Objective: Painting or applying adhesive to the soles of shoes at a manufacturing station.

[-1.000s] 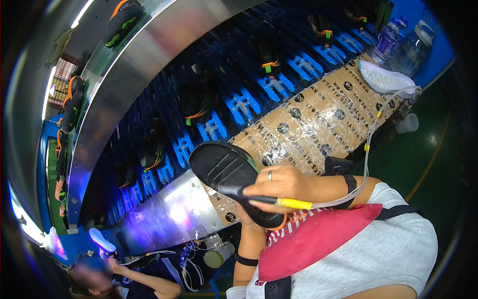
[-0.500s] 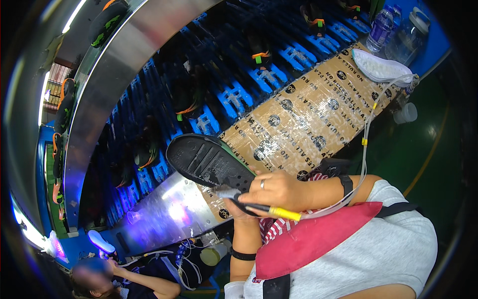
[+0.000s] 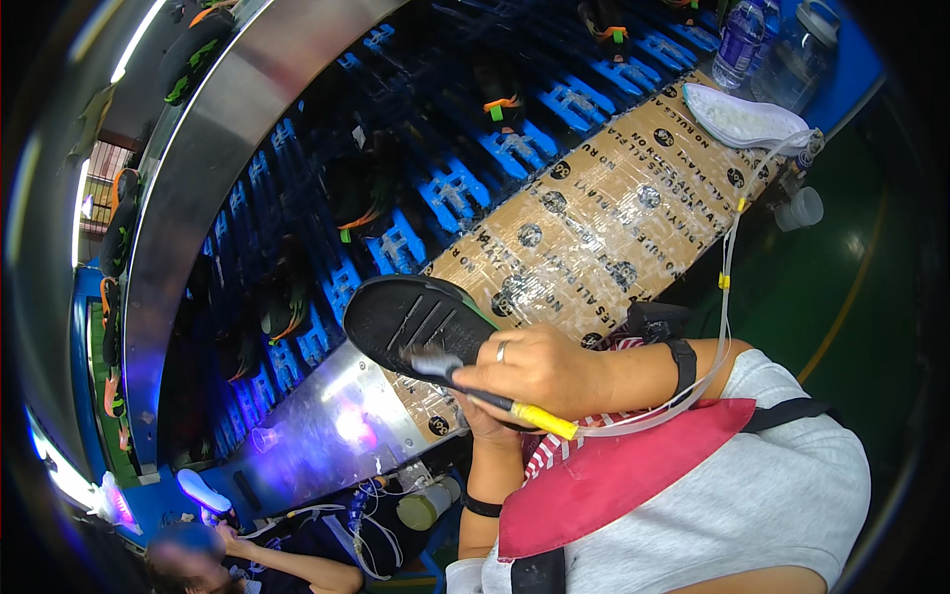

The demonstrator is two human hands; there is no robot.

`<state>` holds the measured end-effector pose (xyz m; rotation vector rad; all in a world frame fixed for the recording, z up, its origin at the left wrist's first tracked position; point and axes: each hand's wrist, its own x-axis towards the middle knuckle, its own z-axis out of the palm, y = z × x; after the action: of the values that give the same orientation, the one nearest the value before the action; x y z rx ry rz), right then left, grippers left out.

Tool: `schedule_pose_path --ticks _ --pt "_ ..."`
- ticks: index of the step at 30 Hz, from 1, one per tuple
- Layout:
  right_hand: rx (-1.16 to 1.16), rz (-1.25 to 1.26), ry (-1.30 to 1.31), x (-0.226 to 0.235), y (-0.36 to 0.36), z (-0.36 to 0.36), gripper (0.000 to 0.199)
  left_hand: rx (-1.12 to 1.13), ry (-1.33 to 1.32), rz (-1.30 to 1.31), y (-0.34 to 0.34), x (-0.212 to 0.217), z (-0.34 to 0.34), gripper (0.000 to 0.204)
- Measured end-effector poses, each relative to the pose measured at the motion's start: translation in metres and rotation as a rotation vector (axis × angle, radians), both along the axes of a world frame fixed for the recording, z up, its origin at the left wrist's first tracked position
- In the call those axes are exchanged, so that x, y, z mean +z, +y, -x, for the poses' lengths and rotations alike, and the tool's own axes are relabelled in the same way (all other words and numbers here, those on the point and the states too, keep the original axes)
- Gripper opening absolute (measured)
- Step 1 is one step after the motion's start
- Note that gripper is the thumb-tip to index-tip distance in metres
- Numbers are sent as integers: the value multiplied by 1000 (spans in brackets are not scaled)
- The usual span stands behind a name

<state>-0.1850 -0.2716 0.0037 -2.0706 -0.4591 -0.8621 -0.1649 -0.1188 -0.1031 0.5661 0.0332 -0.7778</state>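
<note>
Black rubber shoe sole (image 3: 411, 322), tread side up, sits at chest height in front of the person, over the near edge of the cardboard-covered bench (image 3: 594, 223). The left hand (image 3: 485, 421) supports it from beneath; only part of that hand shows under the right one, so the sole appears cupped, though I cannot tell how tightly the fingers close. The right hand (image 3: 539, 371) is clenched around a brush applicator (image 3: 475, 388) with a yellow collar, its grey tip touching the heel end of the tread. A clear tube (image 3: 727, 257) runs from the collar up across the bench.

Judged step: coating the sole's surface, with the brush at the heel end and most of the tread towards the toe not yet reached. The next move calls for a steady stroke along the grooves, the sole kept level and the tube kept slack.

Beyond the bench, blue carriers (image 3: 450, 188) on a conveyor bear dark shoes with orange trim. A white sole (image 3: 742, 117) lies at the bench's far end near a water bottle (image 3: 740, 45). Another person (image 3: 213, 554) works at the lower left
</note>
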Motion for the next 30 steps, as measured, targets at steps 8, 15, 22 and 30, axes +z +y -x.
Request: schedule_pose_path --ticks 8,15,22,30 --pt "155 -205 30 -4 -5 10 24 87 -23 150 -2 -2 -11 67" --pt "348 -83 -53 -11 3 15 24 99 -133 300 -12 13 -20 70" --pt "223 -127 78 -27 7 19 24 116 -158 325 -13 26 -34 69" --pt "345 -321 309 -20 -6 19 27 160 -234 381 0 27 -43 58"
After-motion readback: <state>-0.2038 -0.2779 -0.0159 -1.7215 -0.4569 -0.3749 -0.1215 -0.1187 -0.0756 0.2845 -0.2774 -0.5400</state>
